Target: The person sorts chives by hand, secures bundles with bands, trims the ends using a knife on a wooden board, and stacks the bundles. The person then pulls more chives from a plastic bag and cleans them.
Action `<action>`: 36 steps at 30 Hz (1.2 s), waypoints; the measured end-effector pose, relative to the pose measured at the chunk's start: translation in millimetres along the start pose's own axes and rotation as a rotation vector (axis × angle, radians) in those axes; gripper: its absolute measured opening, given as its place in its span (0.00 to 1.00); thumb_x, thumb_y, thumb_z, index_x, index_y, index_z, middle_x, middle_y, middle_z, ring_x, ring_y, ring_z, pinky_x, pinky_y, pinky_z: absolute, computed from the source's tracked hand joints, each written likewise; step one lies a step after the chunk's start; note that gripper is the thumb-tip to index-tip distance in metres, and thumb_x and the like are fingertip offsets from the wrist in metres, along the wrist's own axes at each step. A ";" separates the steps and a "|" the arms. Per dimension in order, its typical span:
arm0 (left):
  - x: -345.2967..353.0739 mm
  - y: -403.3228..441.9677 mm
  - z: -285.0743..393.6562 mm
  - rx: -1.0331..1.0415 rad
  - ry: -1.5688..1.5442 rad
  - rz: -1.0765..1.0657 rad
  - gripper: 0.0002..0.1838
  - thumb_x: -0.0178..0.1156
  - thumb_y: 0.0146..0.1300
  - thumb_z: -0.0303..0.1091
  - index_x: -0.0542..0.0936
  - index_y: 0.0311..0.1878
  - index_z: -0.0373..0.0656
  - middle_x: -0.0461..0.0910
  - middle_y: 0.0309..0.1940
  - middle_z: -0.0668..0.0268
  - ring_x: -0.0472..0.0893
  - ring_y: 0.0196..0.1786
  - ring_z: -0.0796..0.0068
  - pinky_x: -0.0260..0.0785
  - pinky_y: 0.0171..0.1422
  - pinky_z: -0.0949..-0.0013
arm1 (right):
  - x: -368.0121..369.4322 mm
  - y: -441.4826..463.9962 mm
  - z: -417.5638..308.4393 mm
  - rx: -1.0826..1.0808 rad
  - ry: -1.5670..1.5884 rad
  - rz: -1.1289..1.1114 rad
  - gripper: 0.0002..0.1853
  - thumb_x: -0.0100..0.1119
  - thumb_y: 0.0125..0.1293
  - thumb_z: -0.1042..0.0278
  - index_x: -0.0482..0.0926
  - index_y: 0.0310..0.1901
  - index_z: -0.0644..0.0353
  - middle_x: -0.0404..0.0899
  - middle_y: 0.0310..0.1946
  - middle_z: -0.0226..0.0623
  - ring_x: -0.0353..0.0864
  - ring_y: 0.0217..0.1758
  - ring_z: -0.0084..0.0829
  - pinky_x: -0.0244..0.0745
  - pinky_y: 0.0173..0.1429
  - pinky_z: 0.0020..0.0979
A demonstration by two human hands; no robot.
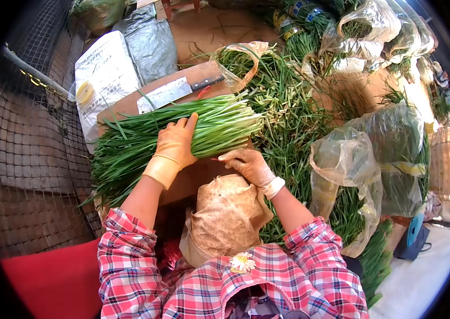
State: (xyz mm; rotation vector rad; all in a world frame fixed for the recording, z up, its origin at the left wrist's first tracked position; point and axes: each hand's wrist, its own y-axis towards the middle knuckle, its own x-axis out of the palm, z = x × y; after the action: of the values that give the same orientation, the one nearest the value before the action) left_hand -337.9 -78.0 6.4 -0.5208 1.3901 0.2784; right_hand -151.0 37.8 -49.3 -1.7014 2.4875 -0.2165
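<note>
A thick bunch of garlic chives (134, 138) lies across a wooden board, pale stem ends to the right and green leaves to the left. My left hand (176, 142), in an orange rubber glove, presses over the bunch with its fingers around the near stems. My right hand (247, 166), in a thin pale glove, is just below the stem ends with fingertips pinched together. A small red bit shows by those fingertips; what they hold is too small to make out. Behind the bunch, a cleaver (165, 95) with a black handle rests flat on the board (116, 110).
Loose trimmed chives (283, 106) are heaped to the right. Plastic-wrapped bundles (395, 154) stand farther right. A white printed sack (105, 72) lies behind the board, and black netting (28, 143) runs along the left. A brown cloth-like bundle (225, 212) sits before my body.
</note>
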 end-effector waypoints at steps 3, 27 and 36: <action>-13.6 -2.4 4.4 -0.010 0.030 -0.124 0.58 0.76 0.32 0.45 0.55 0.69 0.45 0.69 0.56 0.58 0.73 0.54 0.54 0.68 0.57 0.57 | 5.3 -6.7 -12.3 0.163 0.457 0.154 0.07 0.59 0.63 0.72 0.80 0.41 0.62 0.79 0.32 0.29 0.79 0.37 0.22 0.76 0.43 0.21; -42.8 82.2 116.8 0.785 0.007 -0.147 0.18 0.60 0.55 0.35 0.79 0.51 0.59 0.72 0.60 0.71 0.60 0.69 0.57 0.48 0.72 0.44 | 28.0 61.9 -9.1 -0.427 -0.583 -0.024 0.32 0.42 0.68 0.45 0.55 0.68 0.53 0.51 0.71 0.35 0.49 0.74 0.34 0.40 0.77 0.38; -4.0 114.5 135.1 0.500 0.396 -0.550 0.18 0.58 0.54 0.38 0.82 0.49 0.46 0.80 0.48 0.58 0.80 0.51 0.62 0.70 0.57 0.62 | 24.0 67.9 5.4 -0.524 -0.821 -0.068 0.30 0.49 0.65 0.49 0.60 0.65 0.51 0.58 0.68 0.33 0.54 0.72 0.38 0.41 0.76 0.39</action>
State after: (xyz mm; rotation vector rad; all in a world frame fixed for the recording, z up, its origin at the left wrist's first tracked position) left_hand -277.8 88.5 1.6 -0.5297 1.5625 -0.6345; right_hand -220.9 39.5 -67.6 -1.5564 1.9269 0.9976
